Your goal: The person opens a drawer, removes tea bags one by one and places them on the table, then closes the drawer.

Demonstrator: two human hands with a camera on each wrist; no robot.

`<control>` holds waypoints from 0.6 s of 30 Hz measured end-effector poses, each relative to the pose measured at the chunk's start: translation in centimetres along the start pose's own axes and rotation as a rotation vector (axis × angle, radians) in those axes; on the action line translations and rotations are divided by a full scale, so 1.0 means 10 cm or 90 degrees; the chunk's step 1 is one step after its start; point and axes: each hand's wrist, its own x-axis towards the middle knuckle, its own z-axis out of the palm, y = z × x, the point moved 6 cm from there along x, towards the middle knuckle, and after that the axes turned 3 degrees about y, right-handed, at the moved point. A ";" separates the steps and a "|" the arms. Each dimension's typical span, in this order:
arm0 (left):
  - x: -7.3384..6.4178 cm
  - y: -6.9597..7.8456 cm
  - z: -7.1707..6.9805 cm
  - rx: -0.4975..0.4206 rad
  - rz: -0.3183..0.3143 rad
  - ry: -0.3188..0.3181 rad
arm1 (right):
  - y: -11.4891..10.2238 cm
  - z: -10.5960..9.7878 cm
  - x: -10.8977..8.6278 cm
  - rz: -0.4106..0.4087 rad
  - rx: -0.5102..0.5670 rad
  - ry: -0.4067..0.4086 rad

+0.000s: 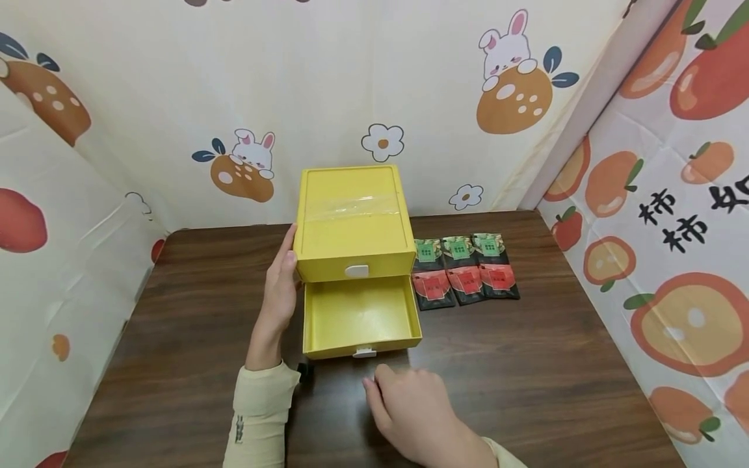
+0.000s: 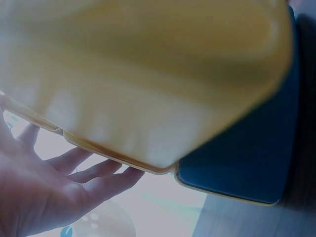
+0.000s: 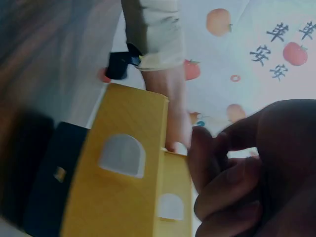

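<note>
A yellow drawer box (image 1: pixel 354 221) stands on the table, clear tape across its top. Its lower yellow drawer (image 1: pixel 363 315) is pulled out toward me and shows its bare floor. Below, the right wrist view reveals a dark blue section (image 3: pixel 52 177). My left hand (image 1: pixel 281 286) rests against the box's left side; in the left wrist view its fingers (image 2: pixel 101 185) are spread and nearly straight along the edge. In front of the pulled-out drawer, my right hand (image 1: pixel 412 406) holds nothing, its fingers (image 3: pixel 229 180) curled toward the palm beside the white drawer handle (image 3: pixel 123 155).
Several black packets lie to the right of the box, some with green labels (image 1: pixel 459 248) and some with red labels (image 1: pixel 466 281). A printed cloth (image 1: pixel 433 97) hangs behind the dark wooden table (image 1: pixel 544 377), and more printed cloth stands along both sides.
</note>
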 end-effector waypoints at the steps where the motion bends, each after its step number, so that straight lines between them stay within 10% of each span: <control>1: 0.00 0.00 0.00 -0.001 0.000 0.001 | 0.01 0.05 0.01 0.016 -0.014 -0.011; 18: 0.04 -0.20 -0.03 -0.016 0.003 0.005 | 0.20 0.42 0.20 0.174 -0.121 0.025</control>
